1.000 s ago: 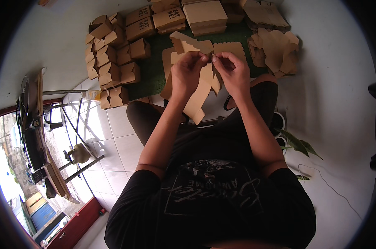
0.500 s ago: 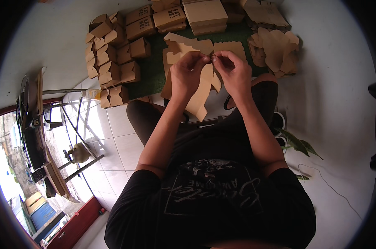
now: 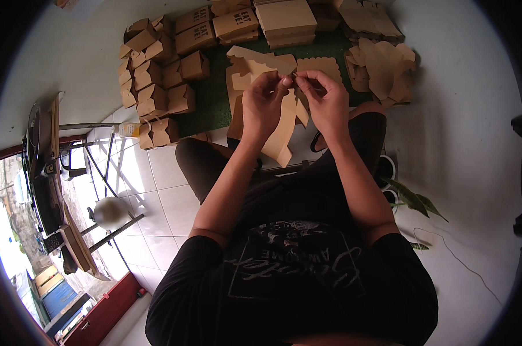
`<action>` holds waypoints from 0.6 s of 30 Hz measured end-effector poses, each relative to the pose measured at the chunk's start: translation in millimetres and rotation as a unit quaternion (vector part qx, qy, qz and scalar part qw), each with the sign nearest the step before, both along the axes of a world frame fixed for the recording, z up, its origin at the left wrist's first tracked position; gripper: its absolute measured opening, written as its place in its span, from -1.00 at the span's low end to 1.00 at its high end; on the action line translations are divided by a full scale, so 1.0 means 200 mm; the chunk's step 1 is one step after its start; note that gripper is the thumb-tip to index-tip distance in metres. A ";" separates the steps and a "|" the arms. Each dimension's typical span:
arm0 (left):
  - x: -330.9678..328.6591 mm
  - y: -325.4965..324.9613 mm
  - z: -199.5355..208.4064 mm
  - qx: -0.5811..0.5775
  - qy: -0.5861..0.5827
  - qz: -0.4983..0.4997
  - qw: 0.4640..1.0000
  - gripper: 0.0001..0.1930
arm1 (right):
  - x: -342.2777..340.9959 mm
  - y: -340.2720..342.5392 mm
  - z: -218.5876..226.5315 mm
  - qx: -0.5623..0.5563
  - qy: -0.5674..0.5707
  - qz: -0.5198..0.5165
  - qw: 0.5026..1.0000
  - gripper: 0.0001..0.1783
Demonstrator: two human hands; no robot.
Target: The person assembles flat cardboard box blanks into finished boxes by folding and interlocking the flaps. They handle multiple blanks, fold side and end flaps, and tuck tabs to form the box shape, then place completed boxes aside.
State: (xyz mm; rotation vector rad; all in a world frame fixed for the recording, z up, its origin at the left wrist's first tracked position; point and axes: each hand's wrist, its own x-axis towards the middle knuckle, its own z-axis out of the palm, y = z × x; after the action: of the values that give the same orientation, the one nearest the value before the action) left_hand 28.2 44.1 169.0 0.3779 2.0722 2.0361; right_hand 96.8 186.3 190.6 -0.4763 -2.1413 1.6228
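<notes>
A brown cardboard box blank (image 3: 281, 135), partly folded, lies at the near edge of the green table, and its lower flap hangs over my lap. My left hand (image 3: 263, 106) is closed, thumb and forefinger pinched at the blank's upper middle. Close beside it my right hand (image 3: 329, 106) pinches the same spot, with the fingertips of both hands nearly meeting. What exactly lies between the fingertips is small and mostly covered. Behind the right hand shows a cardboard panel (image 3: 320, 66) with a scalloped edge; whether it belongs to this blank I cannot tell.
Small folded boxes (image 3: 151, 101) are stacked at the table's left. Larger boxes (image 3: 287, 20) stand along the far side. Loose flat blanks (image 3: 385, 69) pile up at the right. A bottle (image 3: 127, 130) stands by the left corner, and a potted plant (image 3: 414, 199) is at my right.
My left hand has shifted slightly to the right, and the blank's hanging flap has swung a little rightward. Both hands keep their pinch. A rounded object on the left has turned and blurred.
</notes>
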 end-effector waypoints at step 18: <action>0.02 -0.01 0.13 -0.125 0.050 0.016 0.991 -0.68 | 0.00 -0.02 0.04 0.035 0.000 -0.027 0.999 -0.73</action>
State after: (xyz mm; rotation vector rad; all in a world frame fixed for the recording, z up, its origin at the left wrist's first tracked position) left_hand 32.4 41.6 194.6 0.4119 2.3718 1.7769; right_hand 97.2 183.0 198.4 -0.5072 -2.1590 1.5129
